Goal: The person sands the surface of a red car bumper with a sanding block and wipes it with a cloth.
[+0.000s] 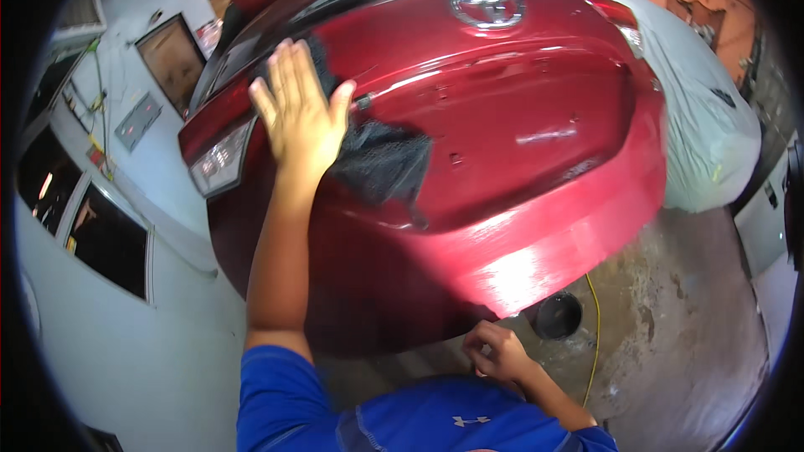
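Note:
A dark, fine-textured cloth (381, 159) lies on the left part of a red car's trunk lid (519, 109). Flat on top of it, fingers spread, is my left hand (303, 113), pressing the cloth to the paint near the left tail light (222, 159). Part of the cloth shows past the fingertips, and a loose corner hangs over the recessed panel to the right. My right hand (498, 353) hangs low by the bumper's bottom edge, with its fingers curled in and no object visible in them.
A car under a pale cover (703, 117) stands close on the right. On the floor behind the bumper are a black bucket (559, 315) and a yellow cord (595, 326). A white wall with a window (109, 238) runs along the left.

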A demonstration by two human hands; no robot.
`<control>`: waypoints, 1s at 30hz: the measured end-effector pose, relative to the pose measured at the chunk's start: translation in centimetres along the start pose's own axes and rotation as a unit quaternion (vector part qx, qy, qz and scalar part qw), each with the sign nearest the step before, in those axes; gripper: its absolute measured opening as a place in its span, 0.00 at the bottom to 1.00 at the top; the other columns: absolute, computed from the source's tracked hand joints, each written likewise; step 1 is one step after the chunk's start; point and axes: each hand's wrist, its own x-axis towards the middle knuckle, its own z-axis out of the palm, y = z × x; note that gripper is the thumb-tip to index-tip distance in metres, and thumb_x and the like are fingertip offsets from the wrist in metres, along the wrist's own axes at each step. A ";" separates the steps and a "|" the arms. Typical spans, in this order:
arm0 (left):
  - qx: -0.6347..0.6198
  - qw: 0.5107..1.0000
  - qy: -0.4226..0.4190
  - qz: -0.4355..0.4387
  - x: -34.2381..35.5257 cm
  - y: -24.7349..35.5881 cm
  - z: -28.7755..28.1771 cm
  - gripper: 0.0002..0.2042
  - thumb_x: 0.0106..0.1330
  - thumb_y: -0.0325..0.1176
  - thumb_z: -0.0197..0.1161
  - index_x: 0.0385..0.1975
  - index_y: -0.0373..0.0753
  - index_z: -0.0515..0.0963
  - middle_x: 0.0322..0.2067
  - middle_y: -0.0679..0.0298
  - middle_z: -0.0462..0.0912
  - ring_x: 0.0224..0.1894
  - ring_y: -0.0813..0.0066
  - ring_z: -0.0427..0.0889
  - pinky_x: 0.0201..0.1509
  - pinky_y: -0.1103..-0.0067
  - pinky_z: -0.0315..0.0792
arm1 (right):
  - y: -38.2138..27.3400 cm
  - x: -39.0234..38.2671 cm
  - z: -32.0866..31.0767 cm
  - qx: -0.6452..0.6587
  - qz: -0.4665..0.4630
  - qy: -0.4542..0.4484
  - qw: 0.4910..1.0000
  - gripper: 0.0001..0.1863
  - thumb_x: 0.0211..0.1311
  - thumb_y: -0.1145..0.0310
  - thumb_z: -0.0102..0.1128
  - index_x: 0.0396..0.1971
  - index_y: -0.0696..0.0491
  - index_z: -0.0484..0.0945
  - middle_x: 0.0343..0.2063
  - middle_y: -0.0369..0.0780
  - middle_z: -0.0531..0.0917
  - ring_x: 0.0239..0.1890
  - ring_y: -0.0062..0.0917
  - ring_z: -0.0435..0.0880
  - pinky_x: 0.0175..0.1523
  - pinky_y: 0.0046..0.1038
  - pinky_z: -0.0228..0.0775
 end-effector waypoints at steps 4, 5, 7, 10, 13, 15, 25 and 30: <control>-0.040 0.998 0.045 -0.034 1.2 1.5 1.4 0.44 0.82 0.60 0.45 0.81 0.27 0.46 0.81 0.38 0.47 0.84 0.41 0.44 0.84 0.46 0.37 | 0.2 0.1 -1.1 0.034 -0.005 0.026 0.999 0.08 0.59 0.76 0.68 0.38 0.51 0.82 0.33 0.41 0.84 0.34 0.35 0.88 0.39 0.36 0.82; -0.044 0.998 0.039 -0.025 2.7 2.9 1.9 0.44 0.82 0.60 0.43 0.81 0.26 0.44 0.81 0.35 0.47 0.84 0.40 0.44 0.85 0.49 0.37 | 0.3 0.1 -1.3 0.038 0.004 0.021 0.999 0.08 0.59 0.76 0.68 0.39 0.51 0.82 0.34 0.41 0.84 0.35 0.36 0.88 0.40 0.37 0.82; -0.089 0.995 0.034 -0.004 6.0 6.9 2.9 0.44 0.83 0.60 0.41 0.81 0.25 0.44 0.81 0.34 0.46 0.84 0.39 0.44 0.86 0.51 0.37 | 0.7 -0.2 -1.6 0.044 0.010 0.007 0.999 0.08 0.60 0.75 0.67 0.40 0.52 0.81 0.35 0.42 0.84 0.37 0.39 0.88 0.41 0.38 0.81; -0.150 0.987 0.043 0.030 10.7 13.6 4.3 0.45 0.83 0.61 0.40 0.80 0.22 0.44 0.80 0.32 0.46 0.84 0.39 0.44 0.86 0.52 0.37 | 1.8 -0.4 -1.0 0.056 -0.007 -0.016 0.998 0.09 0.60 0.74 0.67 0.41 0.52 0.80 0.37 0.43 0.83 0.39 0.42 0.87 0.43 0.40 0.81; -0.131 0.984 0.090 0.083 12.5 22.3 5.9 0.45 0.82 0.62 0.43 0.80 0.24 0.48 0.80 0.33 0.50 0.84 0.40 0.48 0.86 0.53 0.40 | 3.0 -1.2 -1.0 0.046 -0.020 0.002 0.999 0.10 0.60 0.74 0.67 0.41 0.52 0.81 0.38 0.43 0.83 0.39 0.42 0.87 0.44 0.40 0.81; -0.042 0.984 0.081 0.151 12.8 27.1 6.7 0.43 0.81 0.62 0.46 0.79 0.26 0.54 0.78 0.35 0.58 0.82 0.42 0.55 0.85 0.53 0.44 | 3.8 -2.0 -1.5 0.032 -0.037 0.040 0.998 0.10 0.58 0.76 0.68 0.40 0.52 0.82 0.37 0.42 0.84 0.38 0.38 0.88 0.42 0.38 0.82; -0.139 0.963 -0.118 0.197 22.7 46.3 13.0 0.44 0.80 0.65 0.40 0.80 0.30 0.53 0.70 0.36 0.71 0.73 0.41 0.71 0.79 0.53 0.54 | 7.7 -11.7 -10.1 -0.047 0.167 0.279 0.945 0.08 0.53 0.75 0.70 0.35 0.53 0.84 0.32 0.43 0.86 0.33 0.40 0.89 0.41 0.37 0.83; -0.185 0.896 -0.205 0.347 20.3 57.6 14.8 0.37 0.83 0.59 0.38 0.81 0.36 0.55 0.80 0.46 0.58 0.83 0.49 0.53 0.86 0.56 0.41 | 7.7 -15.1 -11.4 -0.078 0.237 0.396 0.884 0.07 0.53 0.76 0.73 0.33 0.53 0.84 0.29 0.42 0.86 0.30 0.34 0.89 0.38 0.35 0.83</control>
